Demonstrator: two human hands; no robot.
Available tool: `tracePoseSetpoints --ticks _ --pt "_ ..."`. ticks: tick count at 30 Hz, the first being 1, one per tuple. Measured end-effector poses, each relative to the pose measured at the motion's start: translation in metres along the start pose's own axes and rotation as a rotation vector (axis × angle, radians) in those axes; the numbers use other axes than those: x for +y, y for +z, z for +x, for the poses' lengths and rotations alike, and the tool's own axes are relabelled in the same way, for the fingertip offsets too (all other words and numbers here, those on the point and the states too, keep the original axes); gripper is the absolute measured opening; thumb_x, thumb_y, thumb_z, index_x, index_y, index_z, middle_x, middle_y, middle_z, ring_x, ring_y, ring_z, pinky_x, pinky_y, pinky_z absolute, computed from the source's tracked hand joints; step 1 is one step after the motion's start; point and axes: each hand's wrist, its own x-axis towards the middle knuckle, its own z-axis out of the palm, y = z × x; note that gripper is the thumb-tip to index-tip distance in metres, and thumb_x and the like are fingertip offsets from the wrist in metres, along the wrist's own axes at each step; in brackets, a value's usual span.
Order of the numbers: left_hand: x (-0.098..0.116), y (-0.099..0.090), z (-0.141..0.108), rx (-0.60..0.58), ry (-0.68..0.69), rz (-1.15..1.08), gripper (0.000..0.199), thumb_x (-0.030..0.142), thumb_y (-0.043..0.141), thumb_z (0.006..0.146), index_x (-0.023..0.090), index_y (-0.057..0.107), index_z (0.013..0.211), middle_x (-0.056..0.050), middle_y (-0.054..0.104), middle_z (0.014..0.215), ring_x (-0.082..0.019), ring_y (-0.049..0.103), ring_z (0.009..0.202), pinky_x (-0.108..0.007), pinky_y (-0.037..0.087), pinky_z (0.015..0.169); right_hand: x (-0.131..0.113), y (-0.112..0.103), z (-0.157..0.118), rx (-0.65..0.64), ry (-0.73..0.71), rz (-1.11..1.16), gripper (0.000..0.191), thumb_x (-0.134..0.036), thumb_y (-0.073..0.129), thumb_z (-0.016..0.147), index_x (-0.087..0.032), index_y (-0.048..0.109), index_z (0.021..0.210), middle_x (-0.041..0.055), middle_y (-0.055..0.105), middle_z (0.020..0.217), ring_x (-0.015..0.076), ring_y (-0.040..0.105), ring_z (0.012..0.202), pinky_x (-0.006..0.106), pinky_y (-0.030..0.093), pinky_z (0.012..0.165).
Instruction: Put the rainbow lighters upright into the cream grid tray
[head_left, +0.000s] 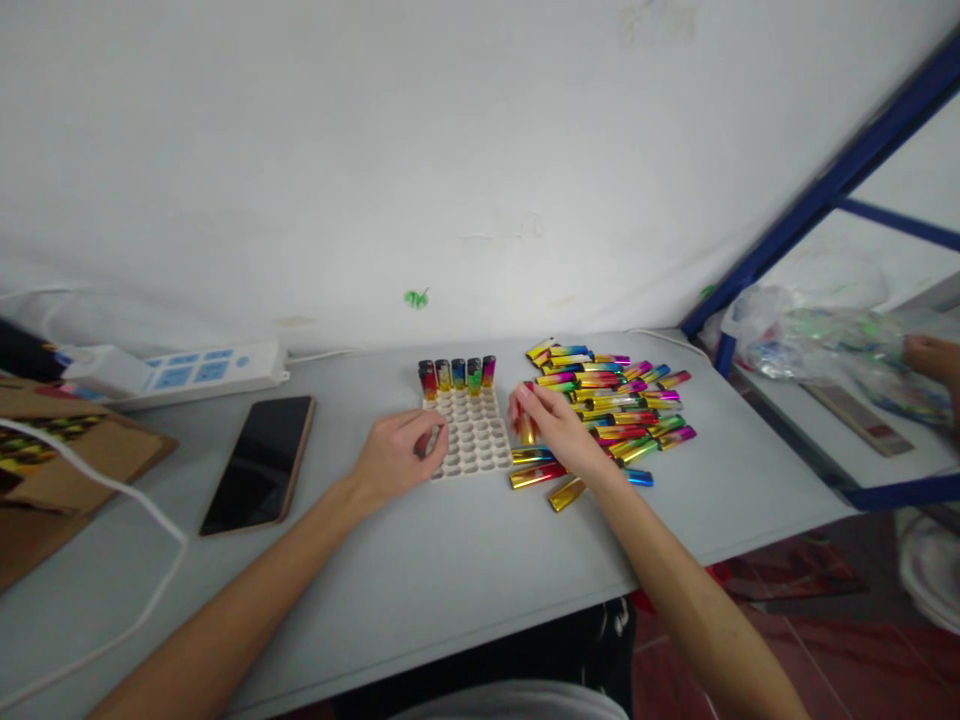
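Observation:
Several lighters with shiny coloured sleeves stand upright along the far edge of a white tray full of holes (pixel 469 465). My left hand (pixel 394 452) is closed at the tray's left side, with a small dark reddish thing between its fingers that I cannot make out. At the tray's right side, my right hand (pixel 555 420) pinches a red and gold lighter (pixel 527 430), held nearly upright. A loose pile of metallic lighters (pixel 615 402) lies on the table to the right, partly behind my right hand. Nearest me in that pile is a gold lighter (pixel 566 494).
A black phone (pixel 259 465) lies left of the tray. Behind it is a white power strip (pixel 202 372), and a cardboard box (pixel 90 460) with a white cable stands far left. To the right, another person's hand (pixel 930 355) is near plastic bags (pixel 817 330) beyond a blue frame (pixel 795 215).

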Motion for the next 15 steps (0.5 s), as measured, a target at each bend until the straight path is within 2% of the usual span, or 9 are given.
tracePoseSetpoints --ticks 3,5,8,11,13,15 --pt "0.0 0.0 0.0 -0.025 0.004 -0.016 0.013 0.019 0.058 0.09 0.018 0.067 0.081 0.004 0.058 0.057 -0.01 0.053 0.049 -0.023 0.046 0.056 -0.001 0.006 -0.001 -0.115 0.073 0.114 0.055 -0.079 0.047 0.095 -0.024 0.052 0.085 -0.001 0.059 0.075 0.015 0.058 0.062 0.029 0.053 0.061" --pt "0.0 0.0 0.0 -0.033 0.006 -0.017 0.012 0.02 0.058 0.09 0.018 0.067 0.082 0.004 0.058 0.056 -0.01 0.052 0.049 -0.023 0.046 0.056 -0.001 0.009 -0.002 -0.121 0.095 0.114 0.054 -0.079 0.048 0.094 -0.026 0.049 0.086 -0.0045 0.051 0.068 0.0123 0.047 0.052 0.026 0.046 0.05" --pt "0.0 0.0 0.0 -0.044 0.009 -0.018 0.015 0.02 0.057 0.092 0.018 0.067 0.081 0.004 0.057 0.057 -0.01 0.051 0.049 -0.023 0.045 0.055 0.002 0.012 -0.002 0.04 0.049 -0.002 0.058 -0.079 0.051 0.093 -0.025 0.042 0.075 -0.0068 0.037 0.06 0.0101 0.032 0.048 0.025 0.029 0.043" --pt "0.0 0.0 0.0 -0.045 0.005 -0.012 0.019 0.02 0.056 0.094 0.018 0.064 0.077 0.004 0.056 0.057 -0.01 0.051 0.049 -0.023 0.044 0.054 0.005 0.012 -0.004 0.234 -0.062 -0.18 0.063 -0.075 0.054 0.094 -0.024 0.035 0.062 -0.0056 0.031 0.055 0.0101 0.03 0.051 0.026 0.024 0.047" --pt "0.0 0.001 0.0 -0.043 0.002 -0.008 0.02 0.018 0.055 0.093 0.018 0.063 0.075 0.004 0.055 0.057 -0.01 0.051 0.05 -0.023 0.044 0.055 0.008 0.011 -0.006 0.276 -0.096 -0.218 0.064 -0.072 0.054 0.095 -0.024 0.033 0.059 -0.0054 0.029 0.055 0.0102 0.028 0.052 0.027 0.022 0.049" --pt "-0.001 0.001 0.0 -0.043 0.005 -0.012 0.02 0.017 0.055 0.093 0.018 0.063 0.075 0.004 0.055 0.057 -0.01 0.051 0.05 -0.023 0.044 0.055 0.011 0.011 -0.006 0.256 -0.085 -0.202 0.06 -0.068 0.052 0.096 -0.025 0.033 0.06 -0.0057 0.027 0.055 0.0104 0.026 0.052 0.028 0.02 0.049"
